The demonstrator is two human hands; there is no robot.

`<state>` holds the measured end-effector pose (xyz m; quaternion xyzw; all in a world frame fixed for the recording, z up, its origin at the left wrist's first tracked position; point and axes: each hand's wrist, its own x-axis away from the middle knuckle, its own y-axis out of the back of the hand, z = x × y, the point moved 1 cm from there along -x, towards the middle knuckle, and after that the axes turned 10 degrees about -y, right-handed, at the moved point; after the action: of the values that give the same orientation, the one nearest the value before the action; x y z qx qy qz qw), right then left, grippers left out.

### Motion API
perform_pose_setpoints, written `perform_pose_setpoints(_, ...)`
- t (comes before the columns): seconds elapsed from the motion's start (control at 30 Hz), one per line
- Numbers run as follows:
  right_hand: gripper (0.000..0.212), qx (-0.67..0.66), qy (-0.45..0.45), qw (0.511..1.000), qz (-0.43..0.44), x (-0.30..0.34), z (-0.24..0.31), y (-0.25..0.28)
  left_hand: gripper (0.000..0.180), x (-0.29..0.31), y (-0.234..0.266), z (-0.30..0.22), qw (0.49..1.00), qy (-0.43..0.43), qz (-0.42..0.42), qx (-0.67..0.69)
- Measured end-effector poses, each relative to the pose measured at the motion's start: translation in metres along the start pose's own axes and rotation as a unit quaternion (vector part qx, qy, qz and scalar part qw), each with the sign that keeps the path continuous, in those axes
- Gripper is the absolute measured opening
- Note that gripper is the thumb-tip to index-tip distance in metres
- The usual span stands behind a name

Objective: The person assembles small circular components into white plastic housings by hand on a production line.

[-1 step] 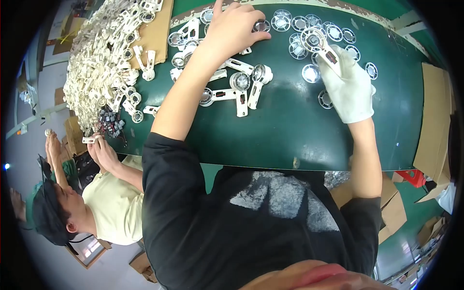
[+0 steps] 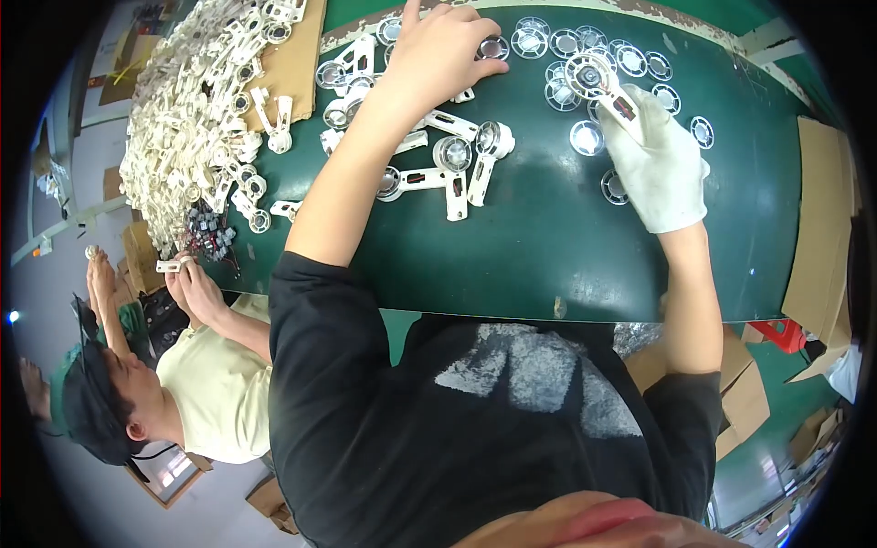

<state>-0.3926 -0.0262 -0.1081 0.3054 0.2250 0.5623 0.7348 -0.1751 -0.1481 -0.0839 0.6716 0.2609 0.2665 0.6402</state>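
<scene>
Dark green worktop (image 2: 548,247) fills the upper half of your view, curving away toward twelve o'clock, with sheets of brown cardboard (image 2: 822,219) along its three o'clock edge and another under the heap at eleven o'clock. Your bare left hand (image 2: 443,55) lies palm down over a cluster of white plastic handle-shaped brackets with round ends (image 2: 457,164); its fingers are curled over the parts, but you cannot tell from here whether they actually pinch one. Your right hand in the white fabric glove (image 2: 658,169) has its grip closed on one white bracket with a round spoked head (image 2: 598,82), held up at one o'clock just above the scattered clear round spoked discs (image 2: 585,137).

A big heap of the same white brackets (image 2: 192,128) sits at ten o'clock, with a small clump of dark little parts (image 2: 208,239) at its near edge. A co-worker in a pale yellow shirt (image 2: 215,393) works at eight o'clock, hands raised.

Watch the loose discs: they lie close together, so your gloved wrist could sweep one aside. The glove may also dull your feel, letting the held bracket slip.
</scene>
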Motion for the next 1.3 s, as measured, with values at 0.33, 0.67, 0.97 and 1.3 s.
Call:
perform_pose_setpoints(0.33,0.032,0.037,0.109,0.992,0.056,0.011,0.003,0.005,0.058,0.038,0.013,-0.051,0.900,-0.195,-0.276,0.277)
perform_pose_setpoints(0.67,0.037,-0.024,0.215,0.974,0.059,0.011,-0.002,-0.001,0.054,0.048,-0.005,-0.051,0.859,-0.149,-0.237,0.429)
perform_pose_setpoints(0.97,0.035,-0.053,0.136,0.983,0.115,0.015,0.007,0.005,0.052,0.051,-0.016,-0.058,0.841,-0.087,-0.225,0.484)
perform_pose_setpoints(1.3,0.034,-0.182,-0.054,0.908,0.373,0.013,0.021,0.018,0.059,0.048,-0.012,-0.072,0.852,-0.267,-0.288,0.346)
